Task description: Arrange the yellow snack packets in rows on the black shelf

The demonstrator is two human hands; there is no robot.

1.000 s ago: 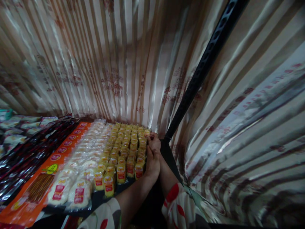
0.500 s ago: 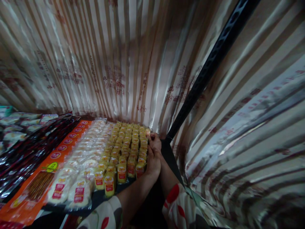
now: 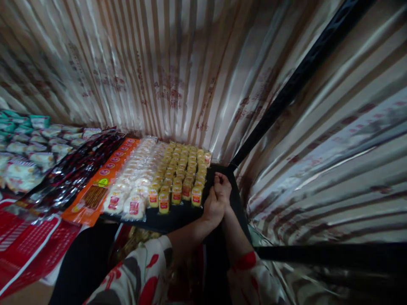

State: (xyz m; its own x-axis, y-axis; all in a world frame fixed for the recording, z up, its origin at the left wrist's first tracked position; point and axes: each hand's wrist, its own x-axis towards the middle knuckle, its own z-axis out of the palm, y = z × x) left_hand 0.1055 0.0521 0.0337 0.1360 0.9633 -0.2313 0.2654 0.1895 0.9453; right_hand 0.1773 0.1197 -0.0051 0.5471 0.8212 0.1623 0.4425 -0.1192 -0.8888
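Observation:
Rows of small yellow wrapped snack packs [image 3: 178, 173] with red labels stand on a black shelf [image 3: 178, 218]. Just right of them, over the bare shelf end, my two hands are close together and touching. My left hand [image 3: 213, 210] is nearer to me, its fingers closed and partly hidden against the other hand. My right hand [image 3: 224, 189] lies beyond it with the fingers curled in. Nothing shows in either hand, and a gap separates them from the yellow packs. White round wrapped crackers [image 3: 133, 207] lie left of the yellow packs.
Further left are an orange snack packet [image 3: 110, 178], dark shiny packets [image 3: 82, 156] and several white and green bags [image 3: 25, 146]. A red basket [image 3: 34, 237] stands at lower left. A black metal post [image 3: 270, 120] rises at the shelf's corner, before striped plastic sheeting [image 3: 178, 76].
My hands have come away from the right side of the yellow packs, where they rested before. The view has shifted, showing more of the left side and the red basket.

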